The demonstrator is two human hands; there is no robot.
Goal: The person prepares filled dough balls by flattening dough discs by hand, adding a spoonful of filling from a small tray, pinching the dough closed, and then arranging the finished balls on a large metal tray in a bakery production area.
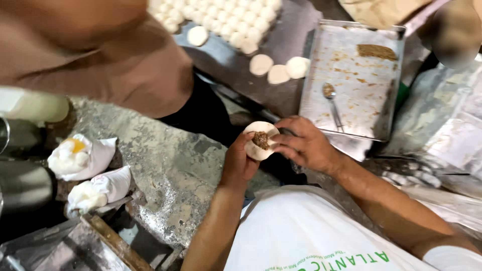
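Seen from above, at the edge of a rough grey stone counter (165, 160). Held a flattened round of pale dough (259, 140) cupped in the left hand (240, 161), fingers curled up under it and closed around its rim. Looked soft, smooth and off-white, dished slightly, with a small rough heap of brown crumbly filling (260, 140) sitting at its middle. Met at the dough's right edge by the right hand (301, 145), fingertips bent in and pinching the rim, touching the dough just beside the filling. Kept both hands close together, above the gap between the counter and a metal tray (351, 108). Carried on that tray a spoon (331, 103) with brown filling in its bowl, scattered brown smears, and a flat brown slab (377, 51) near the far corner. Lay beyond, on a dark surface, three loose dough balls (278, 69) and a packed cluster of more dough balls (226, 17). Sat at left two white bags (88, 170), knotted. Stood opposite another person in a brown garment (105, 60).
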